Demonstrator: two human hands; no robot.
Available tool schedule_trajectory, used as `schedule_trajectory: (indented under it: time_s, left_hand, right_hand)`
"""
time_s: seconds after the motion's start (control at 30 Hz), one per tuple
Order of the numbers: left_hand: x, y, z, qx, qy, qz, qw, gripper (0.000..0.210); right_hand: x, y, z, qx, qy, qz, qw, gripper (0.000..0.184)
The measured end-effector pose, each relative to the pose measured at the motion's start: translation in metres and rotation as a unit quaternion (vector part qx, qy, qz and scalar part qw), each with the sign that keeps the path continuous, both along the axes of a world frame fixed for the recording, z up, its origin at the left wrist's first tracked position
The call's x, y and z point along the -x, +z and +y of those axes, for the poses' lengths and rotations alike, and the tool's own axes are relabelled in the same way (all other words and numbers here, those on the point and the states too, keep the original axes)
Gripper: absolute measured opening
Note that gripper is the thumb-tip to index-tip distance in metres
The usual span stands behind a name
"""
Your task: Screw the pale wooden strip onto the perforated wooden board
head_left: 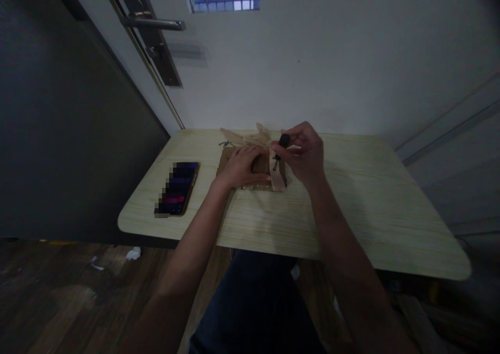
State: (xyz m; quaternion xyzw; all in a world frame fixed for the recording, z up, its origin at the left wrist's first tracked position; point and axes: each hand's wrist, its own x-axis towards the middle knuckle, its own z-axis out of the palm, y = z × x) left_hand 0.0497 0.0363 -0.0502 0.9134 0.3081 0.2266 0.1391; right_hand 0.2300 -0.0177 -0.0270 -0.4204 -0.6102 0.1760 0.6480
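A brown piece of corrugated cardboard [260,167] lies on the table in front of me. My left hand [244,165] rests flat on it, thumb and fingers apart, covering much of its left half. Across the cardboard's right end runs a beige strip [277,177]. My right hand [302,151] pinches a small tool with a black handle [284,140], tilted over that strip. A dark, thin part [275,163] shows below the handle; its exact kind is too small to tell. Crumpled beige strip material [250,137] lies behind the cardboard.
A phone [177,190] lies on the pale wooden table [375,203], left of my left arm. Small dark thin pieces [225,143] sit by the cardboard's back left corner. Behind the table stands a white door with a metal handle [156,24].
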Motion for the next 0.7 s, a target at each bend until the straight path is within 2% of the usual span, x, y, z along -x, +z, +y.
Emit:
schedule_trajectory:
  time_s: [0.13,0.27,0.33,0.47,0.53,0.7]
  left_hand:
    - [0.0,-0.002,0.002,-0.004,-0.001,-0.001,1.0,0.07]
    - [-0.001,-0.004,0.004,-0.001,-0.003,-0.006,1.0,0.07]
    - [-0.001,-0.004,0.004,0.001,-0.004,-0.01,1.0,0.068]
    - [0.0,-0.002,0.003,0.002,-0.004,-0.012,1.0,0.066]
    - [0.0,-0.001,0.002,0.006,-0.002,-0.008,1.0,0.066]
    - [0.0,0.0,0.001,0.01,0.0,0.002,1.0,0.065]
  right_hand:
    - [0.003,0.001,-0.002,-0.026,-0.03,-0.04,0.998,0.042]
    - [0.001,0.004,-0.003,-0.024,-0.01,-0.087,0.996,0.028]
    - [-0.001,0.005,-0.004,-0.017,0.018,-0.079,0.997,0.027]
    - [-0.006,0.004,-0.003,-0.017,0.134,-0.036,0.99,0.035]
    - [-0.007,0.003,-0.001,-0.003,0.157,-0.022,0.987,0.039]
    - [-0.008,0.001,0.003,0.016,0.107,-0.004,0.994,0.038]
